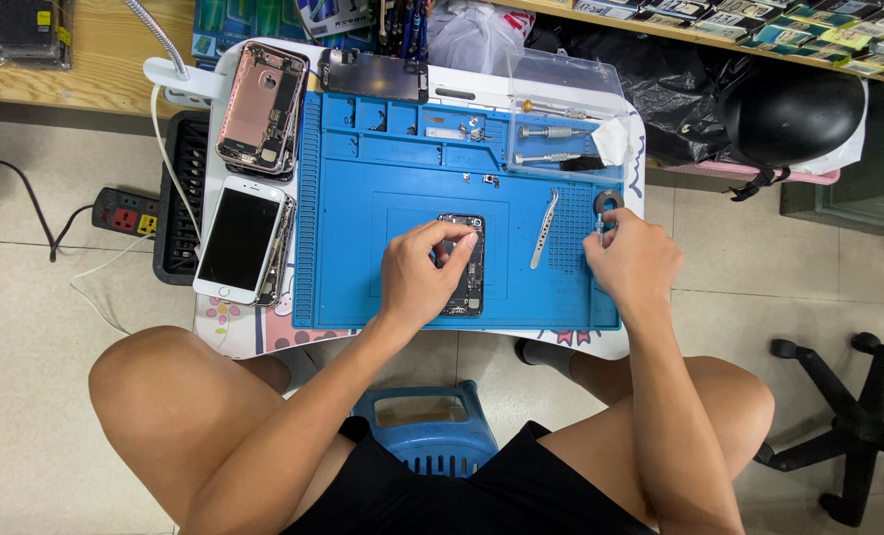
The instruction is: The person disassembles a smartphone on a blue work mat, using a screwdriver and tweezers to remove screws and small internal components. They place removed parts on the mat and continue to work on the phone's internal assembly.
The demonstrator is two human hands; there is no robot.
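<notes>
From up here I see my left hand (417, 277) resting on the opened phone body (465, 267) that lies upright in the middle of the blue work mat (382, 198); thumb and forefinger are drawn together over its upper half, but whether they pinch some small part I cannot tell. The phone's dark insides show beside and below my fingers. My right hand (635, 260) sits at the mat's right edge, fingers curled around a small screwdriver (600, 230) whose metal end sticks up just by a grey ring-shaped part (608, 202). A pair of silver tweezers (545, 242) lies loose on the mat between the two hands — touching neither.

The mat covers most of a small white counter (632, 342). At its upper right stands a clear plastic box (566, 111) with more screwdrivers inside and a crumpled white tissue (620, 141) at its corner. A few tiny metal bits (469, 127) sit in the mat's upper trays. Left of the mat lie a rose-coloured phone housing (263, 107), gutted and face up, and below it a white phone (240, 240) with a dark screen, stacked on another frame. A black screen panel (374, 73) lies along the top edge. A power strip (125, 211) rests on the tiled floor at left, and a black helmet (790, 114) sits beyond the counter at right — well apart from my hands.
</notes>
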